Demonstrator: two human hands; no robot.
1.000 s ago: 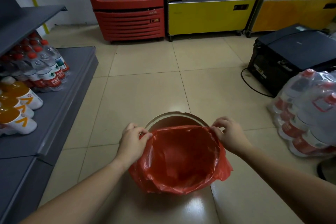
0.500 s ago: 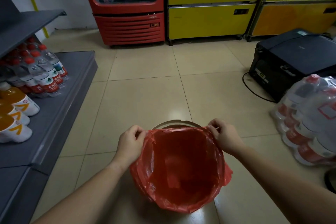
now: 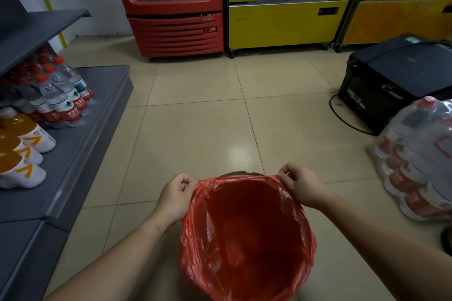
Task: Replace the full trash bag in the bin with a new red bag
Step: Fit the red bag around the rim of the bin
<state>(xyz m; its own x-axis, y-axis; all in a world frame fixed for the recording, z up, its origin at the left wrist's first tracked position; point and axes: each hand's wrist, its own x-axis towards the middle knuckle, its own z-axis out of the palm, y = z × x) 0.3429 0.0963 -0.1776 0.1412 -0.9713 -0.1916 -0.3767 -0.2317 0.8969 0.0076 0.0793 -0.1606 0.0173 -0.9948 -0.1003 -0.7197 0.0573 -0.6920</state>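
Note:
A red plastic bag (image 3: 247, 232) hangs open inside the round bin, draped over its near and side edges. Only a thin arc of the bin's far rim (image 3: 241, 173) shows above the bag's far edge. My left hand (image 3: 177, 197) pinches the bag's top edge at the left. My right hand (image 3: 302, 184) pinches the top edge at the right, stretching the mouth wide across the bin. The bag's inside looks empty. No full trash bag is in view.
A grey shelf (image 3: 80, 134) with water and orange drink bottles (image 3: 52, 95) runs along the left. A black box (image 3: 396, 78) with a cable and wrapped bottle packs (image 3: 420, 164) sit at the right. Red (image 3: 176, 7) and yellow coolers (image 3: 288, 7) stand at the back across the tiled floor.
Both hands pulled the bag's far edge outward toward the bin's far rim. The bag's mouth is wider and covers nearly the whole bin opening now.

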